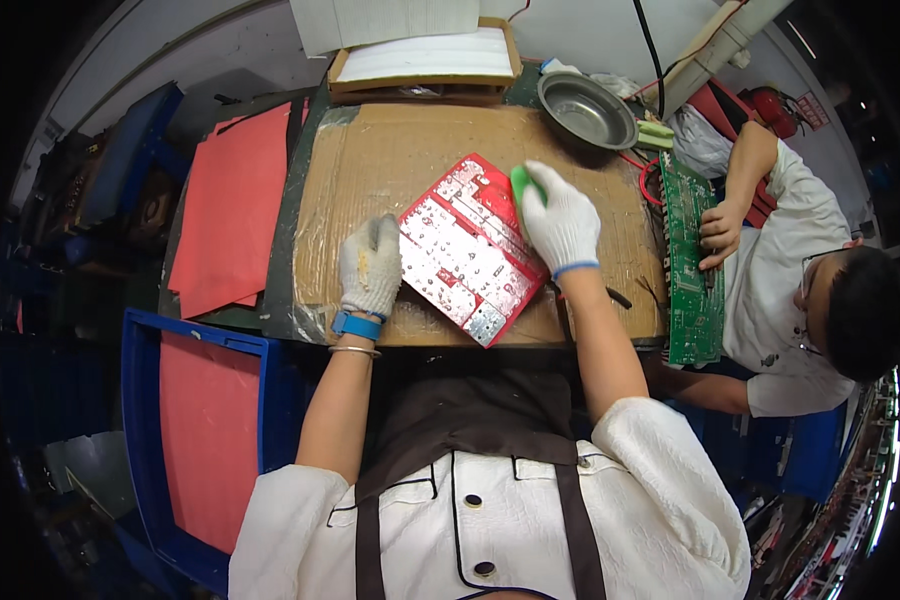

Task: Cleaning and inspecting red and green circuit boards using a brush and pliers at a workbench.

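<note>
from my distant seat i look down through the head camera at a red circuit board [472, 251], its face thick with silvery patches. it sits turned cornerwise above a sheet of brown cardboard [355, 160] on the worktable, between my two gloved hands; i can't tell whether it lies fully flat. my left hand [370, 268] is curled mostly closed at the board's left edge and has hold of it there, though what its fingers do underneath is hidden from me. a blue band [356, 325] circles that wrist. my right hand [562, 220] is partly closed around a small green pad [519, 185], at the board's upper right edge; whether the pad touches the surface, i can't tell.

beyond the cardboard's far right corner i see a metal bowl [590, 108], and at the back an open box [420, 88]. red sheets [230, 210] lie to my left, near a blue tray [195, 328]. to my right a co-worker [805, 200] has a hand on a green circuit board [690, 290].
</note>
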Demonstrator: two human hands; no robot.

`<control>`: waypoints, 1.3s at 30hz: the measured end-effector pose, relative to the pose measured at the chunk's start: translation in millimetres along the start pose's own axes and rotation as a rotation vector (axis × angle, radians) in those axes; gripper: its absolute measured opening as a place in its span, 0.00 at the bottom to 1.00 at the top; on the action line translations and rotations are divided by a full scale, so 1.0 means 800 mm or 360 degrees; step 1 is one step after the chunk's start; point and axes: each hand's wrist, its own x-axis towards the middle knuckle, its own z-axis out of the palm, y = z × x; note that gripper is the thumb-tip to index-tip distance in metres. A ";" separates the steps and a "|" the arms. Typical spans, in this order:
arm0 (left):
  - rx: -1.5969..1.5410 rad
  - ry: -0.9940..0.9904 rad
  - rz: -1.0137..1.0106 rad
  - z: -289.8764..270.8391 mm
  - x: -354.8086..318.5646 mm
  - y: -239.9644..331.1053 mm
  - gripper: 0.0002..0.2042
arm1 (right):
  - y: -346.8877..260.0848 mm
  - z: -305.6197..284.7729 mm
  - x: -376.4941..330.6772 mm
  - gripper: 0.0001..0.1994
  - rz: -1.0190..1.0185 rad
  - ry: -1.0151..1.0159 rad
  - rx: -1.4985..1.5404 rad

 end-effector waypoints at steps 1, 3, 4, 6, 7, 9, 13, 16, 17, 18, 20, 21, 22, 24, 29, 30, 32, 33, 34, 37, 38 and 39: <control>0.0044 0.0003 -0.0025 0.001 0.003 0.001 0.18 | 0.003 0.012 -0.019 0.14 -0.0119 0.0103 0.0137; 0.0075 0.0008 -0.0037 0.004 0.003 0.001 0.18 | -0.031 0.014 -0.058 0.15 -0.0206 -0.0073 0.0139; 0.0078 0.0010 -0.0050 0.004 0.001 0.006 0.18 | -0.047 0.007 -0.067 0.14 -0.0168 -0.0192 0.0136; -0.0010 0.0004 -0.0002 0.002 -0.002 0.016 0.18 | -0.020 0.002 -0.023 0.14 -0.0005 -0.0089 0.0023; -0.0011 0.0000 -0.0002 0.000 -0.002 0.011 0.18 | -0.004 -0.006 -0.022 0.14 -0.0002 -0.0031 0.0055; 0.0159 0.0064 0.0031 0.002 0.004 -0.009 0.19 | 0.004 0.009 -0.037 0.15 -0.0066 -0.0004 0.0201; 0.0029 -0.0032 -0.0051 0.004 0.001 0.007 0.19 | -0.035 0.010 -0.042 0.16 -0.0254 -0.0183 0.0260; 0.0038 0.0000 0.0042 0.002 0.003 0.003 0.19 | -0.006 -0.009 -0.010 0.16 -0.0050 -0.0139 0.0087; 0.0034 0.0018 0.0035 0.002 0.005 0.001 0.19 | 0.010 -0.008 -0.021 0.15 -0.0113 -0.0059 0.0151; 0.0088 0.0035 0.0023 0.001 0.007 -0.001 0.19 | 0.018 -0.004 -0.042 0.15 -0.0129 -0.0025 0.0178; 0.0135 0.0029 -0.0003 0.003 0.003 0.001 0.19 | -0.021 -0.007 -0.080 0.15 -0.0234 -0.0192 0.0158; 0.0120 -0.0006 -0.0033 0.002 0.003 0.012 0.20 | -0.030 0.006 -0.076 0.16 -0.0394 -0.0092 0.0280; 0.0108 -0.0040 -0.0066 0.001 0.001 0.016 0.21 | -0.031 0.010 -0.056 0.15 -0.0371 -0.0156 0.0243; 0.0128 -0.0042 -0.0070 -0.003 -0.001 0.011 0.21 | -0.021 0.012 -0.009 0.15 -0.0261 -0.0067 0.0110; 0.0194 0.0036 -0.0055 0.002 0.001 0.001 0.21 | -0.019 0.018 -0.061 0.16 -0.0390 -0.0105 0.0328; 0.0124 0.0038 -0.0007 0.004 0.003 0.000 0.19 | -0.040 0.023 -0.065 0.16 -0.0530 -0.0035 0.0423; 0.0076 0.0020 0.0026 0.003 0.003 0.002 0.19 | -0.052 0.038 -0.016 0.15 -0.0459 -0.0157 0.0275; 0.0095 -0.0027 0.0012 0.003 0.005 0.006 0.19 | -0.047 0.042 0.016 0.15 -0.0398 -0.0142 0.0197; 0.0116 -0.0079 0.0001 0.004 0.007 0.009 0.19 | -0.038 0.045 0.045 0.16 -0.0331 -0.0124 0.0118; 0.0034 -0.0052 0.0018 0.005 0.003 0.002 0.20 | 0.028 0.045 0.059 0.15 -0.0221 0.0023 0.0145; 0.0034 -0.0044 0.0013 0.000 0.001 0.002 0.20 | 0.038 0.040 0.035 0.14 -0.0258 0.0100 0.0200; 0.0070 -0.0027 -0.0012 0.001 0.001 0.004 0.20 | 0.024 0.028 0.001 0.14 -0.0279 0.0108 0.0280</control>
